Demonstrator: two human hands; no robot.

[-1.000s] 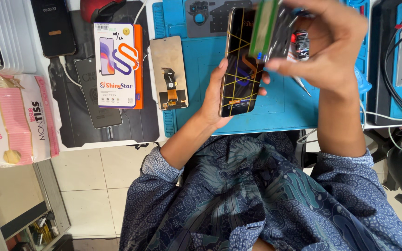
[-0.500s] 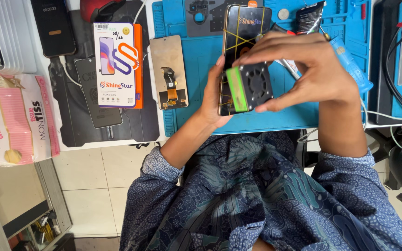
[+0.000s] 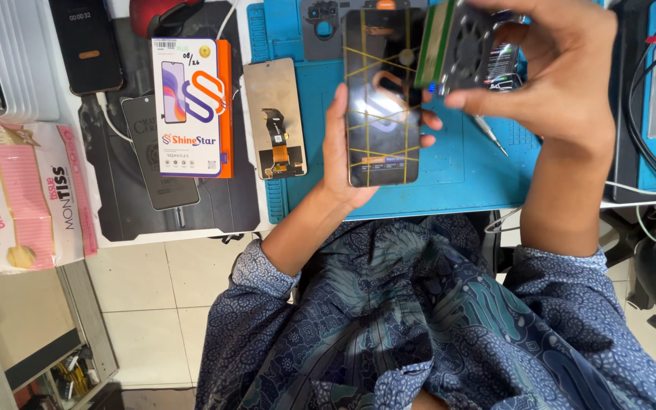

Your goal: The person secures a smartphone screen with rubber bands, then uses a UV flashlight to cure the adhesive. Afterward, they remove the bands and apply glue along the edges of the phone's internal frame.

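Observation:
My left hand grips a black smartphone upright from its left edge, screen toward me, with thin yellow strips crossing the glass. My right hand holds a small black box with a round fan grille and a green side just beside the phone's upper right corner. Both are raised above a blue work mat. A thin metal tool lies on the mat below my right hand.
A loose phone screen panel with a flex cable lies on the mat's left. A white and orange box and a dark phone back rest on a black mat. Tissue pack at far left; cables at right.
My right hand has lifted the fan box off the phone's lower screen and up to the right of its top corner. The phone stays in my left hand.

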